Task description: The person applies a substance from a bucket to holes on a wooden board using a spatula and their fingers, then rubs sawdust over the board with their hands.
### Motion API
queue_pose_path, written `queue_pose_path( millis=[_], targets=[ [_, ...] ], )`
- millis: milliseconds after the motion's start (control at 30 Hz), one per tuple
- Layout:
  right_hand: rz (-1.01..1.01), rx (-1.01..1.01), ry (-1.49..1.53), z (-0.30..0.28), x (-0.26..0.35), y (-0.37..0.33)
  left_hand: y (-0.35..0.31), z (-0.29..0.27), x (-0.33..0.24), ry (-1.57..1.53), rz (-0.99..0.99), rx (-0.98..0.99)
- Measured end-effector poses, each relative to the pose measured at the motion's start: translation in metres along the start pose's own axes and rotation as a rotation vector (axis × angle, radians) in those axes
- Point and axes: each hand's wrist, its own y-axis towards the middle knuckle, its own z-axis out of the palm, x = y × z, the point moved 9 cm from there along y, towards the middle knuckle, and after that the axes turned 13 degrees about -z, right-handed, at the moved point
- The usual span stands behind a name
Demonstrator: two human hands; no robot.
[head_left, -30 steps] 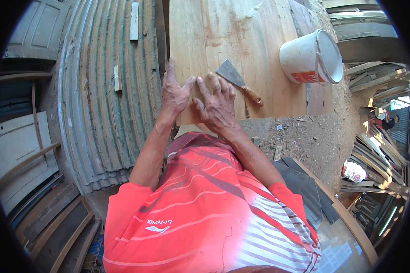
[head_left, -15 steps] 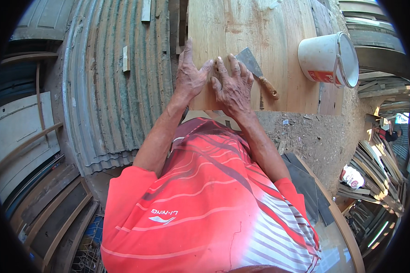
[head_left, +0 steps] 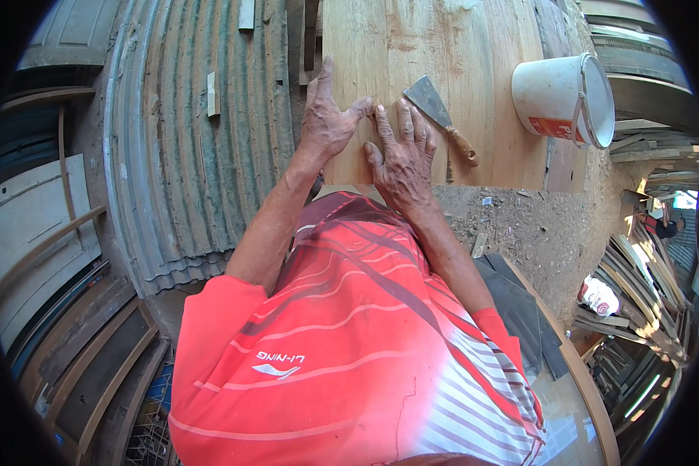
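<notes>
My left hand [head_left: 330, 124] rests at the left edge of a wide wooden board [head_left: 489, 70], its index finger stretched away from me and its thumb reaching right across the wood. Flat on the same board lies my right hand [head_left: 404, 163], fingers spread. The left thumb tip nearly meets the right index fingertip; whether something small sits between them cannot be made out. Just right of my right fingertips is a putty knife [head_left: 443, 116] with a grey blade and a worn wooden handle. Neither hand touches that handle.
A white bucket [head_left: 547, 97] with a red label stands on the board's right side. Corrugated metal sheets [head_left: 202, 171] spread to the left, with small wood pieces on them. Stacked timber [head_left: 645, 287] lies at the right, where another person [head_left: 666, 227] shows far off.
My left thumb has slid slightly right over the board, and my right hand has shifted a little to the right. The putty knife keeps its place on the board.
</notes>
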Motion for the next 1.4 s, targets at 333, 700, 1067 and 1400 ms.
queue_pose_path(
  millis=[333, 700, 1067, 1400],
  targets=[
    [-0.022, 0.025, -0.018, -0.001, 0.005, 0.002, -0.001, 0.002, 0.006, -0.024, 0.000, 0.025],
    [-0.047, 0.051, -0.014, -0.004, -0.002, 0.009, -0.004, 0.002, 0.012, -0.028, 0.091, 0.064],
    [-0.025, 0.057, -0.002, 0.000, 0.004, -0.001, 0.003, 0.008, 0.047, -0.623, -0.209, 0.142],
    [0.012, 0.035, 0.056, 0.003, 0.007, -0.002, -0.002, 0.026, 0.060, -0.793, -0.396, 0.387]
  ],
)
